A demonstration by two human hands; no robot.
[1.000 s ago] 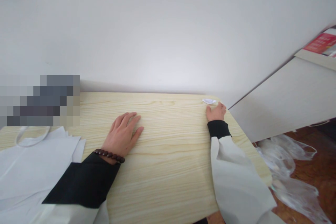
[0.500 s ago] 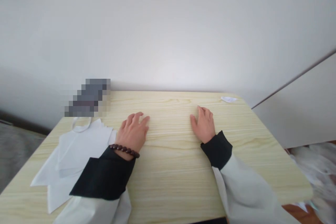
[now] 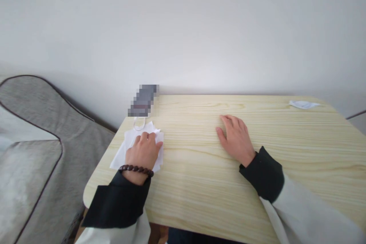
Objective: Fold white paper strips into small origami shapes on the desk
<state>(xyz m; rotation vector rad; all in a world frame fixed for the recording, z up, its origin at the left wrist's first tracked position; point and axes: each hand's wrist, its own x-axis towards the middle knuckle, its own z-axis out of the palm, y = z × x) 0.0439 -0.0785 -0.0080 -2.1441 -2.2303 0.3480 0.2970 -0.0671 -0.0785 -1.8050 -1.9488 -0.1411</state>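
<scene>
My left hand [image 3: 143, 152], with a dark bead bracelet [image 3: 136, 169] at its wrist, lies over a stack of white paper sheets [image 3: 120, 160] at the table's left side. Its fingers are bent over the sheets and the thumb stands apart; the fingertips are partly hidden, and no sheet is visibly lifted. My right hand [image 3: 236, 139] rests on the bare wood, fingers and thumb apart, holding nothing. Just beyond the sheets is a white loop [image 3: 139, 124], touching a dark pixelated object [image 3: 143, 101].
A pale wood-grain table [image 3: 194, 183] stands against a white wall [image 3: 200, 30]. Near its far right edge lies a small folded white piece [image 3: 304, 104]. To the left is a grey sofa [image 3: 77, 148] with dark piping.
My view has turned left, bringing the sofa into sight. My left hand has moved from beside the white sheets onto them. The right hand still rests on the table.
</scene>
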